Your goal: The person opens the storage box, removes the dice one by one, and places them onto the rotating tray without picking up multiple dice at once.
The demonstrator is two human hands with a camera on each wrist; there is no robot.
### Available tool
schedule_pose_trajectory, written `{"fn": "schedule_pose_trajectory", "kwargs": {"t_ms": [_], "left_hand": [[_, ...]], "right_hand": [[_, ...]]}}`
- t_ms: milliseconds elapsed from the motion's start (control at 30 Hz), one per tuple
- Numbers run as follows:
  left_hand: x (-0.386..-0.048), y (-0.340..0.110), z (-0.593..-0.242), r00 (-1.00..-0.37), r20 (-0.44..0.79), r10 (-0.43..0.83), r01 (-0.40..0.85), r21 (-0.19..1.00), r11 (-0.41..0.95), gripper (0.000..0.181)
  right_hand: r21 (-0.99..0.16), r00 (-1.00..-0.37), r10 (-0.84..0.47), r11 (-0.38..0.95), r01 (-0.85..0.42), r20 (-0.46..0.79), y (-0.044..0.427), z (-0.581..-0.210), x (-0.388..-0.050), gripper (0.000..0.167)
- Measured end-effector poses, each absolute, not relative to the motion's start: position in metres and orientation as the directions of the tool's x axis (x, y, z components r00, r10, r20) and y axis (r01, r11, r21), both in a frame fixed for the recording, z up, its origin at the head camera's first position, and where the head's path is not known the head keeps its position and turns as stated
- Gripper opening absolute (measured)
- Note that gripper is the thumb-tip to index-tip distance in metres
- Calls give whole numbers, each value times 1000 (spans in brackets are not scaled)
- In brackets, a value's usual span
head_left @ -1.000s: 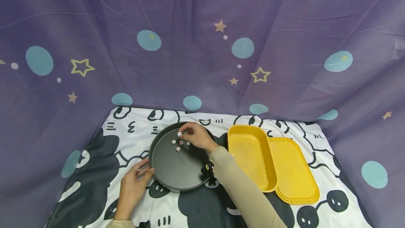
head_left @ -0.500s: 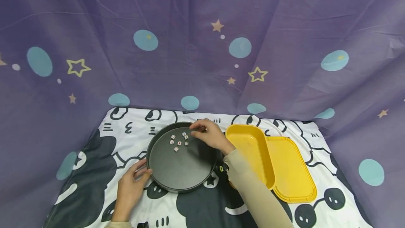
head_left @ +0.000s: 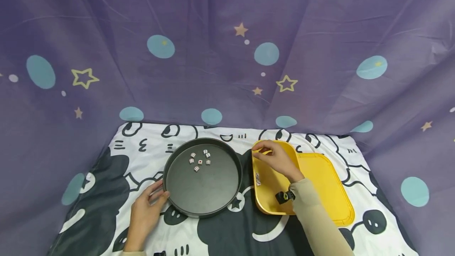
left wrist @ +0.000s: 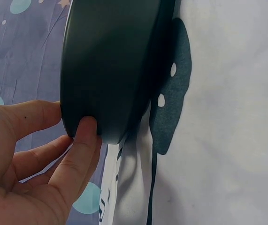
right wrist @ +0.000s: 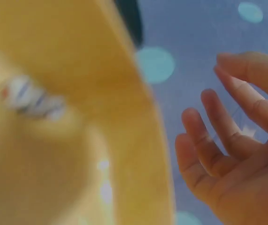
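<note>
My left hand (head_left: 143,210) touches the left side of a round, shallow dark pan (head_left: 202,192) in the head view. In the left wrist view its mostly straight fingers rest on the pan's rim and outer wall (left wrist: 110,56). Several small white dice (head_left: 200,162) lie in the pan's upper middle part. Over the far end of a yellow box (head_left: 268,200) hovers my right hand (head_left: 277,159). The right wrist view shows its fingers loosely bent, nothing between them. More dice (head_left: 258,179) lie inside the box at its left wall, blurred in the right wrist view.
A flat yellow lid (head_left: 323,185) lies against the box's right side, partly behind the right sleeve (head_left: 316,216). Beneath everything spreads a black-and-white cartoon cloth (head_left: 220,236). A purple curtain (head_left: 192,50) with stars and blue spots rises behind it.
My right hand put down a die it held over the pan, then moved right to the yellow box. The left hand stays at the pan's side. The view shifted slightly.
</note>
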State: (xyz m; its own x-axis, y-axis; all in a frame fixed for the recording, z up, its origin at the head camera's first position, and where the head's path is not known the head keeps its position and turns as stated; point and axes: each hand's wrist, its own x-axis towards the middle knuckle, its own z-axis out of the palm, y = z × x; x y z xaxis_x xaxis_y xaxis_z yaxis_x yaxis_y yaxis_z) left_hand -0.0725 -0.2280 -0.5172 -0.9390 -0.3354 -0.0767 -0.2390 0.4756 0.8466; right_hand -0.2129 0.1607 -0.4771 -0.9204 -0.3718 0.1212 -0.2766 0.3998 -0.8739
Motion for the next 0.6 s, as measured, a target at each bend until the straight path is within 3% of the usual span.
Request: {"fn": "schedule_pose_trajectory", "kwargs": {"t_ms": [200, 367, 600], "left_hand": [[-72, -228, -517, -941, -89, -328, -242, 852, 464, 47], [-72, -229, -516, -938, -88, -334, -246, 850, 465, 47], [-71, -229, -516, -942, -70, -328, -227, 854, 468, 47]], "right_hand": [[-864, -906, -422, 445, -236, 30, 182, -509, -215, 14], [-833, -840, -537, 496, -244, -74, 183, -530, -219, 21], [-773, -770, -638, 486, -407, 4, 183, -542, -226, 27]]}}
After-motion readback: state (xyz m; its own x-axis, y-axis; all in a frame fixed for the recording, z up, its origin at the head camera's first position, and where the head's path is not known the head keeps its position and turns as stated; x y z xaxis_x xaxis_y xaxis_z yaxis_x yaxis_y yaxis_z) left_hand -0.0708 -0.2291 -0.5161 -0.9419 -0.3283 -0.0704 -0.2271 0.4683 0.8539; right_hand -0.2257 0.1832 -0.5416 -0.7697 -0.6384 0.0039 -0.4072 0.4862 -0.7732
